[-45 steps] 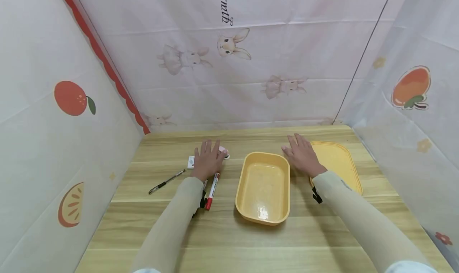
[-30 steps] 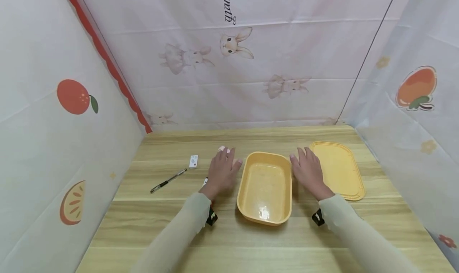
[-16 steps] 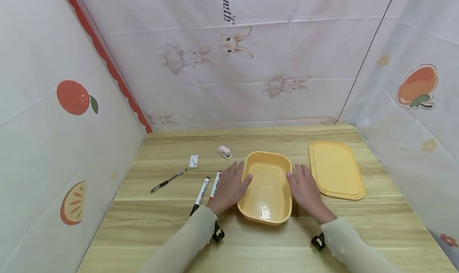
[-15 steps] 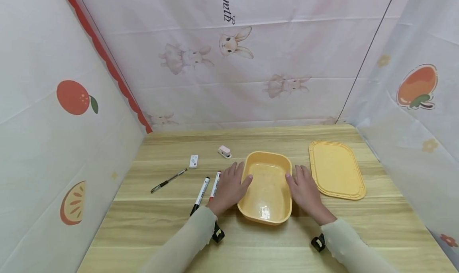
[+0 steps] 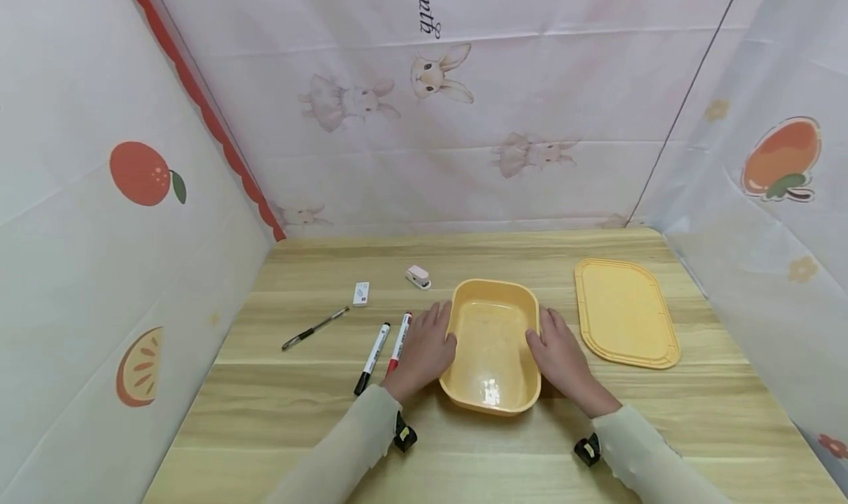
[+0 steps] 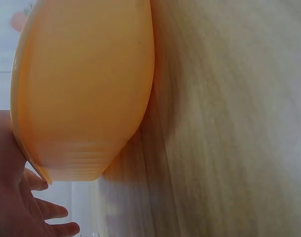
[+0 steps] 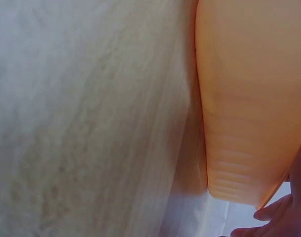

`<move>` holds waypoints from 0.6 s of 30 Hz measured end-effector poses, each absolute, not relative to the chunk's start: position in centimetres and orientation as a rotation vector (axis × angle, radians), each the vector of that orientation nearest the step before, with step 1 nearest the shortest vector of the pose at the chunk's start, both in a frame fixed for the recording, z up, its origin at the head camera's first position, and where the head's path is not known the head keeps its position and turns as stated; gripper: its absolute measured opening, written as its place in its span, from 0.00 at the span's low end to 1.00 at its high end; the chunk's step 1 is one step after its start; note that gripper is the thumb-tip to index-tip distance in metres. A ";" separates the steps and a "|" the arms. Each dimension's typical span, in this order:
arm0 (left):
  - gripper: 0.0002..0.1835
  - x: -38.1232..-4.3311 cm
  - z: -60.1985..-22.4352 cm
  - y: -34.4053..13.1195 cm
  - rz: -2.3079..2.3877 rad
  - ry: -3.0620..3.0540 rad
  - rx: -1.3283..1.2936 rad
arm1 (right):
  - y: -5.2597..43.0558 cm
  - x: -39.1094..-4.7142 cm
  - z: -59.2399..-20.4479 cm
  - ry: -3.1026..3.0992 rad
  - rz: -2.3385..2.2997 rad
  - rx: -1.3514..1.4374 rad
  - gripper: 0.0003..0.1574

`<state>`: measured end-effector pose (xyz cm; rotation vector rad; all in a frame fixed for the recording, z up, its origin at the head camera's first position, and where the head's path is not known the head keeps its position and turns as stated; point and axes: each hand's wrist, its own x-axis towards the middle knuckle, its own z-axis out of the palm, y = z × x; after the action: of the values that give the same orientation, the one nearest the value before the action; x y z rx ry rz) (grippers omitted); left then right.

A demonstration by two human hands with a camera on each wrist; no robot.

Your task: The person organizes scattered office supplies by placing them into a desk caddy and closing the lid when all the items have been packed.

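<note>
Left hand (image 5: 426, 349) and right hand (image 5: 563, 355) are gripping opposite sides of the tub (image 5: 492, 353), which is standing between the table's (image 5: 497, 460) left and right edges; matched pressure should be keeping it level.

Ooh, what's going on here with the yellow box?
A person is holding the open yellow box by its long sides, left hand on one and right hand on the other. It sits on the table. A flat yellow lid lies apart, to the right. Left of the box are two markers, a pen, a small white packet and a pinkish stapler-like thing.
</note>
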<state>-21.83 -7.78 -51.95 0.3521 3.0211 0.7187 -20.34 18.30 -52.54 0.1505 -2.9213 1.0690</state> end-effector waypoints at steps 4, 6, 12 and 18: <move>0.33 -21.3 -51.8 -8.1 0.727 3.012 0.348 | 18.1 -20.5 -52.3 -2.932 1.065 0.182 0.41; 0.34 -21.0 -51.8 -8.3 0.734 3.006 0.345 | 18.1 -20.5 -52.1 -2.948 1.066 0.187 0.41; 0.35 -20.0 -52.0 -8.6 0.791 2.990 0.292 | 18.0 -20.6 -51.7 -2.973 1.037 0.226 0.40; 0.36 -18.8 -52.0 -8.4 0.828 2.993 0.222 | 18.0 -20.7 -51.7 -2.978 1.019 0.263 0.40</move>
<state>-18.83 -8.40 -51.99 0.2222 2.9931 0.8276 -20.72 17.99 -51.73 0.2630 -2.9781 1.0189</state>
